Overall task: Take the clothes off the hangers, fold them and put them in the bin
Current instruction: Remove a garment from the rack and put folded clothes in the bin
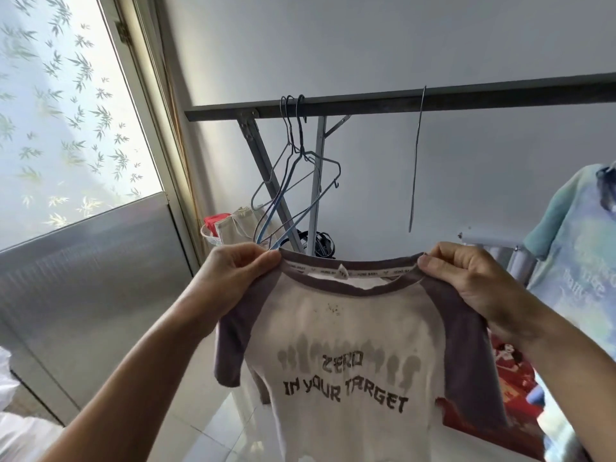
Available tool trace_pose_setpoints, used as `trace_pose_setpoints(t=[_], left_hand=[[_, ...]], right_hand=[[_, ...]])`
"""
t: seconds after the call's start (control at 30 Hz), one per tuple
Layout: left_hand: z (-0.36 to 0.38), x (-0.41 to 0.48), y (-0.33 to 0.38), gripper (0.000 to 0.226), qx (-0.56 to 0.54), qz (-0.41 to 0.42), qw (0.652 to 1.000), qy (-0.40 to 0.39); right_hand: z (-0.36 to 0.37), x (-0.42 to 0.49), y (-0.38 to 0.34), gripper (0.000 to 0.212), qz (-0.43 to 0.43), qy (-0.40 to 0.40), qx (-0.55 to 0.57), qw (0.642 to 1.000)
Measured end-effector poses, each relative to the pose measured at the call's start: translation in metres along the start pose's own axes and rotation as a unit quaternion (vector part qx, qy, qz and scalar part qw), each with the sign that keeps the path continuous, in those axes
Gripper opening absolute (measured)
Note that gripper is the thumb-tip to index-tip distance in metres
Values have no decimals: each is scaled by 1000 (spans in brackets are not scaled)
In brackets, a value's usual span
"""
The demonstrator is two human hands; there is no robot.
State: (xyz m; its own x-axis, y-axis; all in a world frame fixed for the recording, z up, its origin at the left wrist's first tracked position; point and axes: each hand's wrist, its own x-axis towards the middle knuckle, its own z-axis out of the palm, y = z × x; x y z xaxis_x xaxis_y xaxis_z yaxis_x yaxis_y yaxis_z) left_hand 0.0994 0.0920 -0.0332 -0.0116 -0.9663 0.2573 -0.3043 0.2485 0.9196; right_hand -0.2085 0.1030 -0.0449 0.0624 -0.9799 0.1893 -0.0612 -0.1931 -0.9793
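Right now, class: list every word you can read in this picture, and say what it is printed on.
"ZERO IN YOUR TARGET": front of the T-shirt.
Repeated print on the collar tape: too small to read.
Pale print on the blue shirt: too blurred to read.

home laundry corner: clothes rail (433, 100), wire hangers (296, 181).

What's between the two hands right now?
Head view: the neckline of the T-shirt spans from the left hand to the right hand, each pinching one end, with a small tag at its middle.
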Motion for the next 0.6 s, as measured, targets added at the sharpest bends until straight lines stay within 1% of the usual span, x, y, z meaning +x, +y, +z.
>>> trace_pose_setpoints(t=[0.07,0.13,0.2,0.27,0.3,0.33,0.4,0.5,0.6], left_hand=[[14,0,-12,31,10,-42,998,40],[30,-2,-18,37,-1,-68,996,65],[47,-9,-15,39,-14,-68,994,89],[64,-19,-10,38,-8,-58,994,94],[72,-24,-9,37,-11,-50,995,85],[80,-28,-10,35,-17,-41,996,76],[94,-34,-11,30,-23,-24,997,68],[109,-40,-10,20,-35,9,998,59],[116,-43,-6,18,-31,35,998,46]], right_hand=[[9,3,11,32,13,63,-40,997],[20,4,20,31,15,114,-62,991],[32,1,25,27,9,155,-57,986],[44,-3,29,37,-1,185,-52,981],[50,-5,30,42,-5,191,-51,980],[57,-8,30,42,-12,191,-50,980],[70,-12,32,38,-29,184,-62,981],[81,-15,34,39,-55,176,-84,979],[85,-16,31,39,-55,167,-113,978]])
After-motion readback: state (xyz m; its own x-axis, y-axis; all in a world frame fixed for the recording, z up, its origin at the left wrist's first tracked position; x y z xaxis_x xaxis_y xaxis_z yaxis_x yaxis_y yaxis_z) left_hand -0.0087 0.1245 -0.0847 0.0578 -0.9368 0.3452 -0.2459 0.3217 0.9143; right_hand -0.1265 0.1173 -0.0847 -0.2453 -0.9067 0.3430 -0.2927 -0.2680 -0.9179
